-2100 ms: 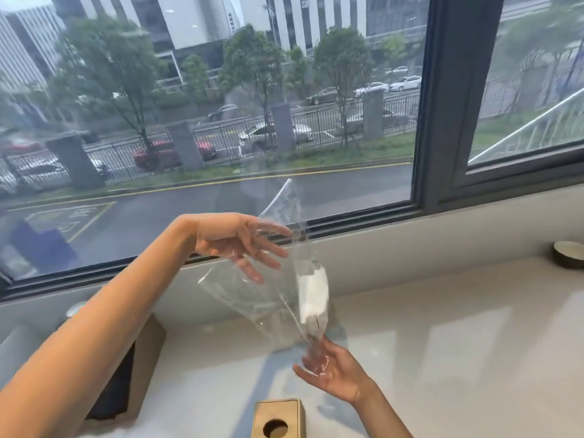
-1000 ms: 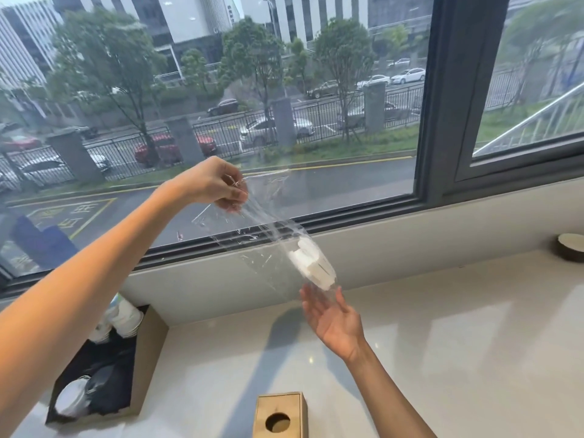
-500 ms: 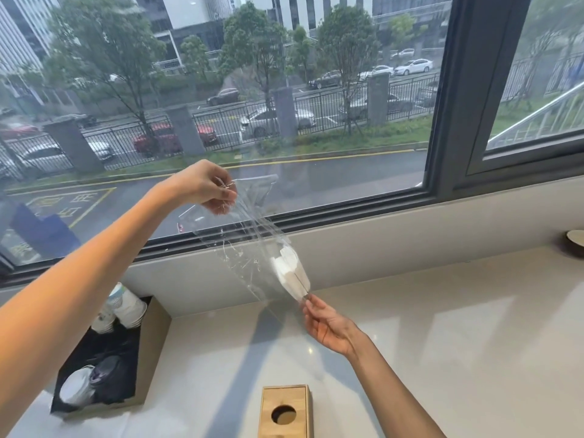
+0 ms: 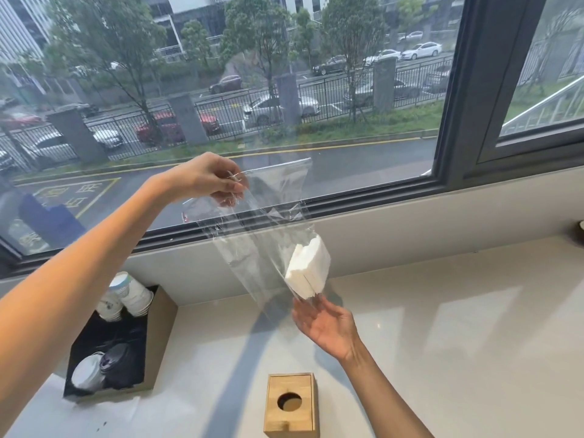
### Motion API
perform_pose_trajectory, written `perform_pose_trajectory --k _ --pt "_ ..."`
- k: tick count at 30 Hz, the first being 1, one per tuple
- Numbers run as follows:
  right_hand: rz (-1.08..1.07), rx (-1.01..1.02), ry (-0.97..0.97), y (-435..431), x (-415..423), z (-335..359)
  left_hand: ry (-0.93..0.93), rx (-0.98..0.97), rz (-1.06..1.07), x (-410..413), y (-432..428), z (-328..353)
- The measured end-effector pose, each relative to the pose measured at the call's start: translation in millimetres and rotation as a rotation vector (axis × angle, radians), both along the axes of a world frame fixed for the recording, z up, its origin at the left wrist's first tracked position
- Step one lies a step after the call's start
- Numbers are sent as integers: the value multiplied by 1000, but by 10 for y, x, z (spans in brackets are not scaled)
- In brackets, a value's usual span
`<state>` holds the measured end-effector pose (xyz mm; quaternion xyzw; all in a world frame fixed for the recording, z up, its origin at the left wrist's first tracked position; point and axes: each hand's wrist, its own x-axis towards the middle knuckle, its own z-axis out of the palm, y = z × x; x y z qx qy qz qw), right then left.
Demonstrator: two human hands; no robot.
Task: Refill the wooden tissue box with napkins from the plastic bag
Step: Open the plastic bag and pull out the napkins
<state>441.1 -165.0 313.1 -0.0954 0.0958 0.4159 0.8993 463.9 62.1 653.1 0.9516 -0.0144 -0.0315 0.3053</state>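
My left hand [image 4: 211, 179] pinches the top edge of a clear plastic bag [image 4: 252, 229] and holds it up in front of the window. A small stack of white napkins [image 4: 308, 270] sits in the bag's lower right corner. Just beneath that corner my right hand [image 4: 327, 325] is spread palm up, with its fingertips at the bag's bottom edge. The wooden tissue box [image 4: 291, 404], with a round hole in its top, stands on the counter near the bottom of the view, below both hands.
A cardboard tray [image 4: 158, 317] with white paper cups and dark lids stands at the left on the pale counter [image 4: 442, 343]. A large window with a dark frame [image 4: 455, 121] rises behind. A small round object [image 4: 580, 230] lies at the far right edge.
My left hand stayed pinched on the bag's top and shifted slightly right. My right hand let go of the bag's bottom corner and now lies spread beneath it. The napkins slid lower.
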Motion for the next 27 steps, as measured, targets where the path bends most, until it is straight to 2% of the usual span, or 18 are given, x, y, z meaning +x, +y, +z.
perform_pose_trajectory --k 3,7,14,17,22,27 --pt "18 -72 48 7 3 33 0 8 -46 -8 -35 29" --pt "51 -148 -61 49 -30 185 -7 63 -65 -11 -55 79" --pt "-112 -31 -92 54 32 225 18 107 15 -18 67 133" --pt "-199 -126 -152 28 102 267 -25 137 39 -24 107 129" --pt "-347 -296 -135 39 185 347 -79 159 56 -27 84 140" --pt "-422 -303 -116 -13 189 418 -119 177 46 5 89 177"
